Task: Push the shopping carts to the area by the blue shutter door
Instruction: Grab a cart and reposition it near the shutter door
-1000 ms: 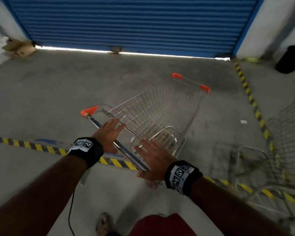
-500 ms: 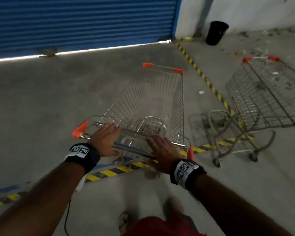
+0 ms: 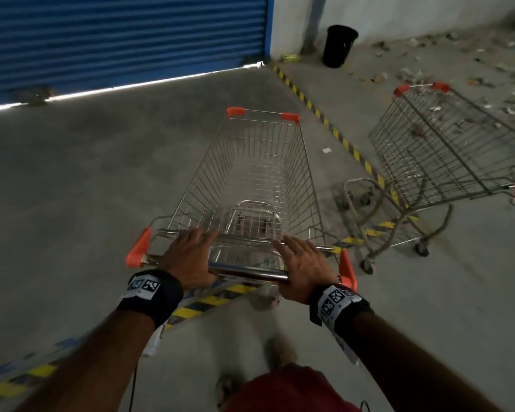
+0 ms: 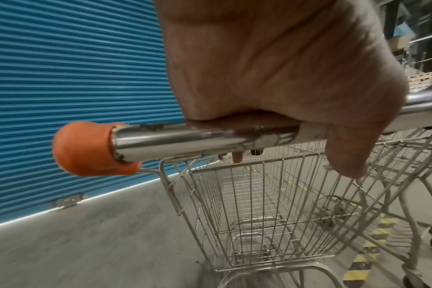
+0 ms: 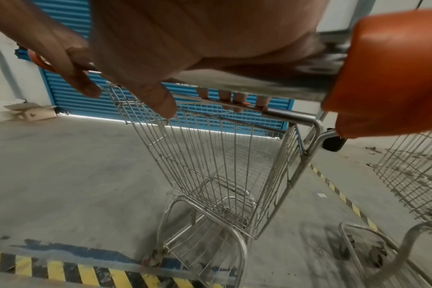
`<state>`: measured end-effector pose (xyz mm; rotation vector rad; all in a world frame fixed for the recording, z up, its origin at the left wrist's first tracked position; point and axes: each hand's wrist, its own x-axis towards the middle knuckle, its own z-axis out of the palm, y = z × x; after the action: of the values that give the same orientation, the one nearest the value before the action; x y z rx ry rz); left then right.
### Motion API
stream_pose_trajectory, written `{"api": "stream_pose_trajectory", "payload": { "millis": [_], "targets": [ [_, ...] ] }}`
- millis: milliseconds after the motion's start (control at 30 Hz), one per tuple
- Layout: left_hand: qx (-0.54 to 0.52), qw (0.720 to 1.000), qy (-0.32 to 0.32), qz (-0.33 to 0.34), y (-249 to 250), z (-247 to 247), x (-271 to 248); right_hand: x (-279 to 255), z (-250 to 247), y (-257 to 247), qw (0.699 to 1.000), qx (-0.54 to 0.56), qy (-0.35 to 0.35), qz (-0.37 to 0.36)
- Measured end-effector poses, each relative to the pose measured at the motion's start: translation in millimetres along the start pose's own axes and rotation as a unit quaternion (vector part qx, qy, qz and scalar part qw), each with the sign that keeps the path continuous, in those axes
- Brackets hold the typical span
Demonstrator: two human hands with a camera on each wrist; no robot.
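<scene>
An empty wire shopping cart [image 3: 250,173] with orange corner caps stands in front of me, nose toward the right end of the blue shutter door [image 3: 116,40]. My left hand [image 3: 188,257] presses palm-down on the left part of the steel handle bar [image 3: 244,270], fingers stretched forward to the basket's rear rim. My right hand [image 3: 302,263] lies the same way on the right part. In the left wrist view my palm [image 4: 271,68] sits on the bar [image 4: 173,140] beside its orange cap [image 4: 86,148]. In the right wrist view the fingertips [image 5: 237,97] drape over the rear rim.
A second empty cart [image 3: 446,156] stands close on the right, across a yellow-black floor stripe [image 3: 324,114]. A black bin [image 3: 339,46] stands by the white wall, with litter beyond. A cardboard box [image 5: 30,112] lies at the shutter's left end. Another stripe [image 3: 208,301] runs under the handle.
Both hands have come down from hovering onto the handle bar. The cart has swung from slanted to pointing straight away from me, and the second cart is now fully in view.
</scene>
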<state>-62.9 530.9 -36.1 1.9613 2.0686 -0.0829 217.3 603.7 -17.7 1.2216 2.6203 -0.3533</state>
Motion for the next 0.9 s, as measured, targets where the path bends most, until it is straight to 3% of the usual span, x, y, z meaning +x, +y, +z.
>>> {"api": "stream_pose_trajectory", "payload": {
  "millis": [167, 433, 900],
  "targets": [
    [0.016, 0.999, 0.033, -0.009, 12, 2, 14, 20, -9, 23, 1.0, -0.01, 0.005, -0.01],
    [0.008, 0.996, 0.016, -0.085, 33, -4, 67, 83, -54, 76, 0.998, -0.035, 0.009, -0.06],
    [-0.078, 0.98, 0.046, -0.177, 2, -68, 214, 291, -107, 134, 0.992, -0.01, 0.038, -0.122]
  ]
}}
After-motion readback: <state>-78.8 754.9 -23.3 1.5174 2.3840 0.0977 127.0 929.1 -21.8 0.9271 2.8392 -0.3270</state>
